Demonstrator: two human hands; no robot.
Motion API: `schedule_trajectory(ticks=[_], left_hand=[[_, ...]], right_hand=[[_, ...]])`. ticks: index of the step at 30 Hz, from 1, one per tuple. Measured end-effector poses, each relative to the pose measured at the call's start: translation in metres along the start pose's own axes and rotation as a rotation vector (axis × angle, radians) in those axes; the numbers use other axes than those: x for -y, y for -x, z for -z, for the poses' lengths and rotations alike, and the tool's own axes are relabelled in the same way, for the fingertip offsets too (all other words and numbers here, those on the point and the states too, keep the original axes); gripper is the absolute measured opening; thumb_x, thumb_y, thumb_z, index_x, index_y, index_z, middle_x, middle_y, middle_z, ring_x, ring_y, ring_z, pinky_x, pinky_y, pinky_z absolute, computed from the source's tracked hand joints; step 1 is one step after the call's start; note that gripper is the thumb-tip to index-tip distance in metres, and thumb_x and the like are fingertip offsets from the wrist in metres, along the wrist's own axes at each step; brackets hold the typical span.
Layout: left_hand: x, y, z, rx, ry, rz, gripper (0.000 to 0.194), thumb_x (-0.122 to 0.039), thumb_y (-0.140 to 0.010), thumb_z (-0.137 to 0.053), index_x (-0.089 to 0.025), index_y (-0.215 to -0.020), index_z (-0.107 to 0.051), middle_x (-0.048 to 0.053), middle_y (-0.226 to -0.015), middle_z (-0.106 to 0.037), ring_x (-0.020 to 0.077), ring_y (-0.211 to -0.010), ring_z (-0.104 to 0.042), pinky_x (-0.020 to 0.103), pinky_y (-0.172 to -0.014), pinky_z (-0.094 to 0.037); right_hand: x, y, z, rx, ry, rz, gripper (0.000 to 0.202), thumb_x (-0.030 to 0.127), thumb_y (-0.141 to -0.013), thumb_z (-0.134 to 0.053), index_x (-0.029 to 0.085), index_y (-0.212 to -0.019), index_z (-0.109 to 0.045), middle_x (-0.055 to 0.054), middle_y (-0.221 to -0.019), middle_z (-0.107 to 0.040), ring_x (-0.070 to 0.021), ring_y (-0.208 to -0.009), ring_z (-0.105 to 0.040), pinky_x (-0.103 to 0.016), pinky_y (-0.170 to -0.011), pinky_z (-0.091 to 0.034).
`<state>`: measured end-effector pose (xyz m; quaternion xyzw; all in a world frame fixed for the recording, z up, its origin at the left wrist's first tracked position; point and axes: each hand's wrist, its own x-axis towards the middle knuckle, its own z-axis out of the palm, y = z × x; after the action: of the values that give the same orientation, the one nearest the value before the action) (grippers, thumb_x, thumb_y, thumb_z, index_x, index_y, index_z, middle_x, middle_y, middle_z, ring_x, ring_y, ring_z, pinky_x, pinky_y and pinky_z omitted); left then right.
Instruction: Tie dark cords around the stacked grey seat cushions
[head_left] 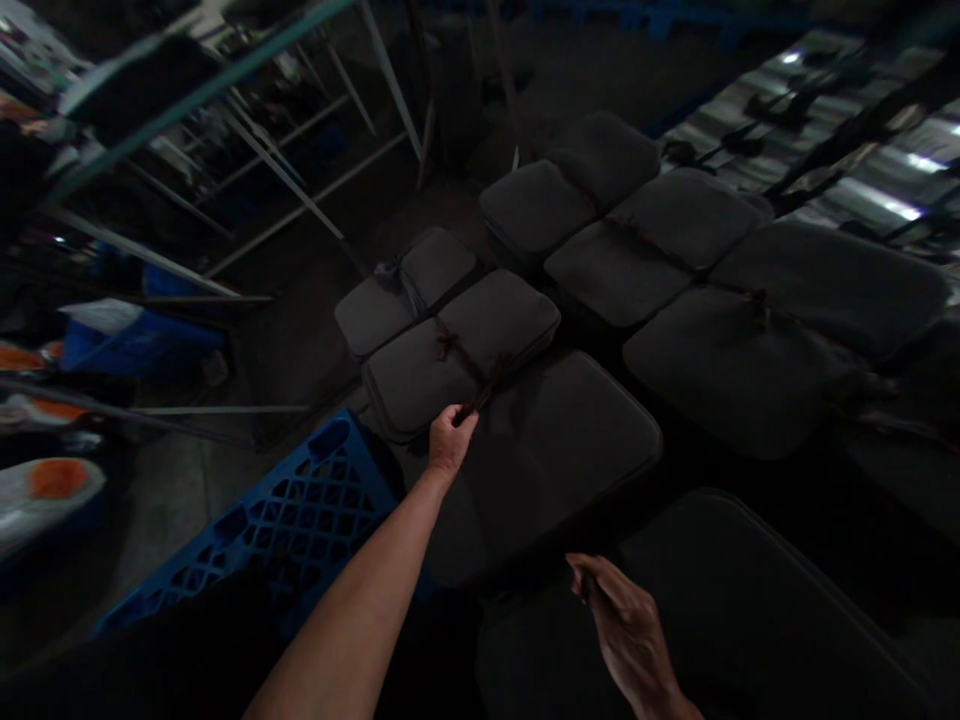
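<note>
Several dark grey bundles with rounded corners lie in rows, some bound across the middle with dark reddish ties. My left hand (451, 436) is closed on a dark tie (486, 392) at the edge of a large grey bundle (555, 440). Just beyond it lies a smaller bundle (405, 375) with a knotted tie (448, 345) on top. Lower right, my right hand (619, 610) hovers above the nearest dark bundle (720, 590), its fingers bent together; shadow hides whether anything is between them.
A blue plastic pallet (300, 500) lies left of my left arm. Metal frames (300, 200) stand at the upper left, near a blue container (142, 340). More tied bundles (660, 220) lie at the right. Bright reflective rows (862, 180) are at the upper right.
</note>
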<state>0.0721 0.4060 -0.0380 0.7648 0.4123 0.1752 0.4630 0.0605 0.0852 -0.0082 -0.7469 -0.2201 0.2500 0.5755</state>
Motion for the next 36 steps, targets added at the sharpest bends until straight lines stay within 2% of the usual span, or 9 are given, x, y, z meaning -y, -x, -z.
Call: schedule_trajectory(ticks=[3,6,8,12,18,23,28,33,36], left_hand=[[-0.021,0.027,0.000,0.097,-0.031,-0.136,0.021,-0.036,-0.084,-0.062,-0.016,-0.089,-0.068,0.003,-0.082,-0.069,0.0161,-0.075,-0.063,0.027,-0.076,-0.050],[-0.036,0.072,-0.004,0.210,-0.049,-0.258,0.022,-0.036,-0.091,-0.057,-0.018,-0.085,-0.069,0.004,-0.082,-0.068,0.0164,-0.080,-0.065,0.029,-0.083,-0.051],[-0.036,0.102,-0.006,0.261,-0.094,-0.373,0.024,-0.032,-0.096,-0.049,-0.019,-0.094,-0.070,0.007,-0.099,-0.066,0.0174,-0.095,-0.064,0.030,-0.089,-0.051],[-0.022,0.138,-0.009,0.132,-0.205,-0.385,0.029,-0.026,-0.099,-0.043,-0.020,-0.120,-0.061,0.012,-0.131,-0.048,0.0210,-0.120,-0.054,0.037,-0.098,-0.050],[-0.013,0.149,-0.010,0.107,-0.199,-0.278,0.026,-0.027,-0.099,-0.043,-0.018,-0.116,-0.060,0.009,-0.118,-0.046,0.0175,-0.107,-0.057,0.033,-0.091,-0.053],[-0.009,0.148,-0.013,0.141,-0.132,-0.280,0.026,-0.031,-0.101,-0.039,-0.017,-0.099,-0.062,0.006,-0.101,-0.053,0.0154,-0.094,-0.059,0.032,-0.086,-0.053],[0.005,0.147,-0.020,0.209,-0.136,-0.300,0.031,-0.032,-0.101,-0.039,-0.016,-0.099,-0.065,0.007,-0.099,-0.056,0.0175,-0.094,-0.058,0.035,-0.086,-0.052],[0.012,0.151,-0.026,0.250,-0.112,-0.347,0.027,-0.030,-0.100,-0.043,-0.018,-0.113,-0.064,0.008,-0.105,-0.057,0.0185,-0.100,-0.056,0.035,-0.088,-0.051],[0.015,0.153,-0.029,0.249,-0.104,-0.364,0.026,-0.029,-0.099,-0.045,-0.019,-0.115,-0.063,0.008,-0.107,-0.057,0.0189,-0.102,-0.055,0.035,-0.088,-0.051]], right_hand=[[-0.004,-0.028,-0.011,0.056,-0.028,-0.025,0.027,0.037,-0.095,-0.051,0.020,-0.103,-0.071,-0.005,-0.078,-0.064,-0.0145,-0.066,-0.060,-0.024,-0.060,-0.049],[-0.011,-0.058,-0.020,0.055,-0.074,-0.076,0.038,0.048,-0.091,-0.052,0.017,-0.100,-0.072,-0.006,-0.079,-0.065,-0.0139,-0.061,-0.058,-0.025,-0.053,-0.047],[-0.015,-0.072,-0.022,0.037,-0.071,-0.114,0.039,0.048,-0.091,-0.051,0.017,-0.102,-0.071,-0.006,-0.079,-0.066,-0.0122,-0.056,-0.056,-0.024,-0.052,-0.047],[-0.022,-0.086,-0.014,0.038,-0.074,-0.238,0.038,0.047,-0.089,-0.051,0.018,-0.106,-0.068,-0.002,-0.068,-0.063,-0.0105,-0.048,-0.054,-0.021,-0.044,-0.044],[-0.019,-0.102,0.012,0.141,-0.156,-0.387,0.036,0.048,-0.080,-0.055,0.017,-0.098,-0.057,-0.003,-0.072,-0.067,-0.0152,-0.055,-0.065,-0.026,-0.049,-0.055],[-0.005,-0.097,0.027,0.181,-0.110,-0.380,0.031,0.047,-0.078,-0.059,0.017,-0.088,-0.060,-0.001,-0.064,-0.063,-0.0117,-0.046,-0.058,-0.020,-0.039,-0.046],[0.002,-0.081,0.012,0.245,-0.058,-0.284,0.023,0.038,-0.081,-0.060,0.017,-0.090,-0.067,0.000,-0.064,-0.062,-0.0083,-0.044,-0.053,-0.017,-0.038,-0.039],[0.002,-0.093,-0.014,0.159,-0.026,-0.237,0.023,0.037,-0.084,-0.057,0.017,-0.091,-0.067,0.002,-0.060,-0.058,-0.0081,-0.044,-0.049,-0.018,-0.039,-0.036],[0.006,-0.096,-0.011,0.116,-0.020,-0.237,0.025,0.040,-0.084,-0.059,0.016,-0.088,-0.067,0.003,-0.057,-0.056,-0.0076,-0.044,-0.045,-0.018,-0.039,-0.033]])
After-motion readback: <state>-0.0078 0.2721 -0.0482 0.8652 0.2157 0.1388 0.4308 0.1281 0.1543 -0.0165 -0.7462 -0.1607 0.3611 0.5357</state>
